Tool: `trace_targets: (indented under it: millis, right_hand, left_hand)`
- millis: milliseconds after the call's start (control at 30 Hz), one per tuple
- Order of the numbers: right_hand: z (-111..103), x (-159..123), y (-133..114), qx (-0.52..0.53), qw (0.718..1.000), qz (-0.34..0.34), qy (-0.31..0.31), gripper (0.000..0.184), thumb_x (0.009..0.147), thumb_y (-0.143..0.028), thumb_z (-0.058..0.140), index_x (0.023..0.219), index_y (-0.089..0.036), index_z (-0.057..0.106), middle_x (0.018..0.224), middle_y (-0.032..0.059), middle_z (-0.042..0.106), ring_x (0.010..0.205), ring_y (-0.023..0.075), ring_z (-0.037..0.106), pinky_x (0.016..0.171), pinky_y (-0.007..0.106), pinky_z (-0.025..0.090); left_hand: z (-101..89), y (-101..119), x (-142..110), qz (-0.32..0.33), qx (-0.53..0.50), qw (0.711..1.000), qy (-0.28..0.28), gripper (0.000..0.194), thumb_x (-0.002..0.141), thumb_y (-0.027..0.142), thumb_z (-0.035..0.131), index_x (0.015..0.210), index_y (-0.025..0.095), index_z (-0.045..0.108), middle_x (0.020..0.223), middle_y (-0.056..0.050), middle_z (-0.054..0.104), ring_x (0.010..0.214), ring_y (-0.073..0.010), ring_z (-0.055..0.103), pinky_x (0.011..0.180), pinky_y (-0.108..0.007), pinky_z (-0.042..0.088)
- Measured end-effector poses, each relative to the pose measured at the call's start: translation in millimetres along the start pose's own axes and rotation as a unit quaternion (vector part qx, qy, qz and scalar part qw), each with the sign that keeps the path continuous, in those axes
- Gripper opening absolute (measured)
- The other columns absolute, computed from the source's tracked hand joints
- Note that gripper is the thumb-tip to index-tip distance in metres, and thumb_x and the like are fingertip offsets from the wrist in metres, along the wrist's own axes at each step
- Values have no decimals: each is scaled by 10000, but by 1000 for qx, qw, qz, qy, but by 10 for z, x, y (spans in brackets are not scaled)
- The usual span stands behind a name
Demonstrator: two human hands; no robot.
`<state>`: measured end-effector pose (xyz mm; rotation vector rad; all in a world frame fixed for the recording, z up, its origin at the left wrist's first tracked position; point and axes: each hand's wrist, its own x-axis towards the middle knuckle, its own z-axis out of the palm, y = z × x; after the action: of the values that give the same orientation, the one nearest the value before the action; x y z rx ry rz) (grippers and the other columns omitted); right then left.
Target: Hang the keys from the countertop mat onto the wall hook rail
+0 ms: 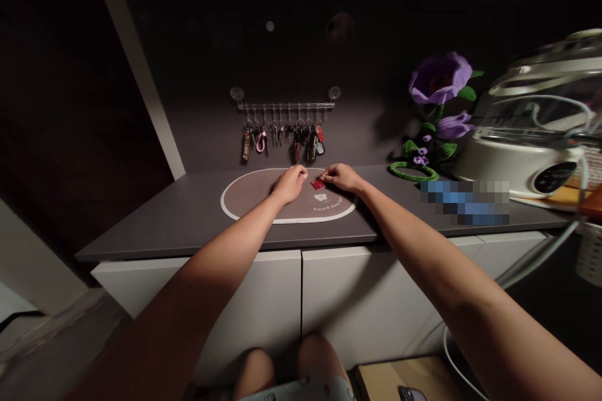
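Observation:
An oval brown mat (254,197) with a white rim, a small white figure and lettering lies on the dark countertop. Over its middle is my left hand (290,184), its fingers curled together in a pinch; whatever may be between them is too small to tell. My right hand (343,177) is at the mat's right side, fingers closed at the upper right edge of a small flat red card (318,185). The card lies at or just above the mat, between my two hands.
Behind the mat, a clear hook rail (286,106) on the wall holds several keys and key rings, including a pink loop (261,141). To the right stand purple artificial flowers (441,80), a green ring (414,171) and a white appliance (512,153). White cabinet doors (348,301) are below.

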<state>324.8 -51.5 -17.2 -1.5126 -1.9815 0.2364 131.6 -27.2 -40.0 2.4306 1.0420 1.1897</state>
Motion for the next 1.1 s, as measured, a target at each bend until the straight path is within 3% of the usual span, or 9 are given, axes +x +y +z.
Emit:
trace_targets:
  millis: [267, 667, 1100]
  right_hand:
    - [0, -67, -205, 79, 997, -27, 6, 277, 724, -409, 553, 762, -142, 620, 700, 11, 614, 615, 96, 486, 615, 216, 374]
    - [41, -70, -292, 60, 989, -118, 61, 291, 791, -412, 477, 783, -157, 618, 735, 29, 606, 679, 122, 492, 661, 226, 367]
    - [103, -35, -301, 181, 975, -108, 64, 318, 745, -463, 530, 762, -149, 582, 756, 31, 599, 710, 130, 509, 691, 248, 399]
  left_hand:
    - [-13, 64, 1, 11, -6, 999, 30, 159, 820, 197, 432, 863, 181, 584, 908, -55, 607, 857, -161, 534, 810, -296, 418]
    - [-52, 206, -11, 25, -45, 997, 51, 144, 826, 214, 449, 817, 166, 585, 864, -48, 628, 818, -148, 550, 768, -264, 420]
    - [-19, 164, 15, 10, -76, 995, 61, 121, 812, 211, 458, 754, 163, 553, 780, -22, 610, 746, -132, 538, 724, -260, 418]
